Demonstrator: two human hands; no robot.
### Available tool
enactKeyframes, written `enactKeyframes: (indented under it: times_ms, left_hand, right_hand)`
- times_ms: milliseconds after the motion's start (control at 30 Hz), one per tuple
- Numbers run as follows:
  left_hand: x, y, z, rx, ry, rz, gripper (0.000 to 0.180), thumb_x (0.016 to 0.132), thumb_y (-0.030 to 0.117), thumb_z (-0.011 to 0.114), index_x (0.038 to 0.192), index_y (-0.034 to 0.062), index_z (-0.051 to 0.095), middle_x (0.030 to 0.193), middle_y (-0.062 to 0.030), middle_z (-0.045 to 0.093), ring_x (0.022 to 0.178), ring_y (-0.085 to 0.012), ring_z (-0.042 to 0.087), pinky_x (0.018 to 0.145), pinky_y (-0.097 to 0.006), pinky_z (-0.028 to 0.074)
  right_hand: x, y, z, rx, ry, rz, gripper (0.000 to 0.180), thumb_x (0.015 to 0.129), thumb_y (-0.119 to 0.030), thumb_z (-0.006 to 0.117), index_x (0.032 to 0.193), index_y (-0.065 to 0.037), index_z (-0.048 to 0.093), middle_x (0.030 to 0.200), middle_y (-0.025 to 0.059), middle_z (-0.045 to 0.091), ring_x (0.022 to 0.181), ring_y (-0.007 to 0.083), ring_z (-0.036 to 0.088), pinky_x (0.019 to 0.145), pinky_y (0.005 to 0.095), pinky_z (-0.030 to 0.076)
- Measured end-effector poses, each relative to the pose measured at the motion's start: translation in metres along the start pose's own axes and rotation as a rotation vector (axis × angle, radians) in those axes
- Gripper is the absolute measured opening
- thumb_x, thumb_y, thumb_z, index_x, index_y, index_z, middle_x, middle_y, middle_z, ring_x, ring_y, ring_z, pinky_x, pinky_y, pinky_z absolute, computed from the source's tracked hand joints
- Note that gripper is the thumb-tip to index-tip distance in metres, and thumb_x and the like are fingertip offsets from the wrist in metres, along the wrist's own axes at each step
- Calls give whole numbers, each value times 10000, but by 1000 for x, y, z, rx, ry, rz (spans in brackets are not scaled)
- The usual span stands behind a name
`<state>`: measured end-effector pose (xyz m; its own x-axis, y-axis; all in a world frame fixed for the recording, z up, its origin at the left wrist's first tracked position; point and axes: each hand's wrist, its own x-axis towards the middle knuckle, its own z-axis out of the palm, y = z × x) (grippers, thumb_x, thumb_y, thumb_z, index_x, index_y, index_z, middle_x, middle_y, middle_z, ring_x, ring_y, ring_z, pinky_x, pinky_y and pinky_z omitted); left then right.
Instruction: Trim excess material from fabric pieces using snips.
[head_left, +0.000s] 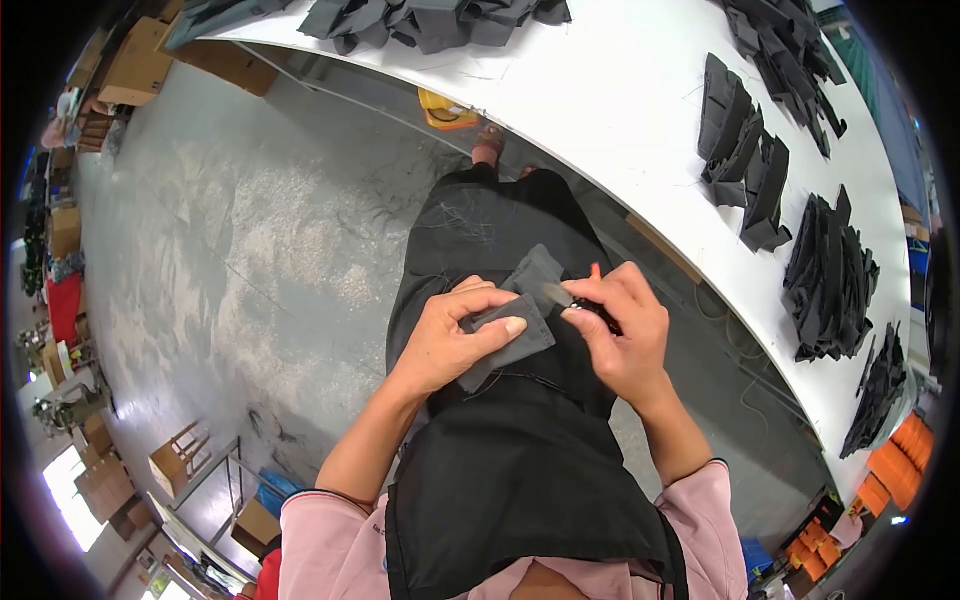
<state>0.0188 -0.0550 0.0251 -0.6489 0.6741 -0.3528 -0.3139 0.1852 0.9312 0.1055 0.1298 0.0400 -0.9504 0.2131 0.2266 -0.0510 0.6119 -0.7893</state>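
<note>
Left hand (450,335) has its grip closed on a dark grey fabric piece (515,320); right hand (620,330) grips small snips (580,300) touching it, beside the white worktop (610,110).

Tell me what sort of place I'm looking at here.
Probably a sewing or garment workshop: stacks of cut black fabric pieces on a long white worktable, brown cardboard boxes on a concrete floor, and hands trimming a dark grey fabric piece.

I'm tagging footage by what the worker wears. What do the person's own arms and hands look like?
Both hands, left hand and right hand, are bare: no gloves are visible. The forearms are bare too, with short pink sleeves edged by a dark trim. A black apron hangs between the arms.
</note>
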Motion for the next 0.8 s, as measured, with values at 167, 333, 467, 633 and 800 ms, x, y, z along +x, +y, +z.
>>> enactKeyframes:
  times_ms: [167, 333, 467, 633, 800]
  left_hand:
    - [2, -4, 1, 102, 30, 43, 195, 778, 84, 679, 933, -33, 663, 780, -4, 556, 788, -108, 452, 725, -244, 370]
    - [2, -1, 5, 120, 42, 81, 208, 778, 124, 697, 935, -11, 672, 742, 0, 559, 763, -111, 423, 712, -247, 367]
    - [1, -3, 6, 59, 40, 31, 210, 782, 125, 697, 941, -11, 670, 749, -2, 550, 760, -109, 427, 710, -246, 366]
    - [-2, -3, 11, -24, 64, -44, 216, 793, 130, 691, 953, -13, 668, 762, 1, 553, 790, -99, 454, 743, -237, 377]
    - [-2, -4, 10, -31, 69, -61, 224, 796, 139, 688, 957, -15, 668, 753, 2, 556, 818, -95, 474, 787, -234, 380]
  right_hand:
    - [-9, -2, -8, 58, 20, 63, 244, 711, -6, 711, 946, -49, 664, 765, 65, 536, 555, 174, 525, 544, 282, 453]
    - [-12, -6, -3, 37, -34, 125, 260, 717, -47, 732, 966, -63, 659, 770, 58, 540, 575, 166, 556, 521, 288, 470]
    - [-13, -2, 2, -23, 29, -13, 258, 706, -48, 738, 953, -60, 663, 744, 58, 536, 565, 163, 549, 495, 290, 458]
    - [-20, 0, 2, 5, 113, 18, 259, 693, -37, 733, 944, -51, 673, 735, 69, 541, 553, 188, 534, 494, 283, 436]
    - [-17, 1, -2, -9, 93, 19, 263, 684, -51, 738, 939, -51, 672, 745, 65, 549, 551, 188, 536, 483, 280, 422]
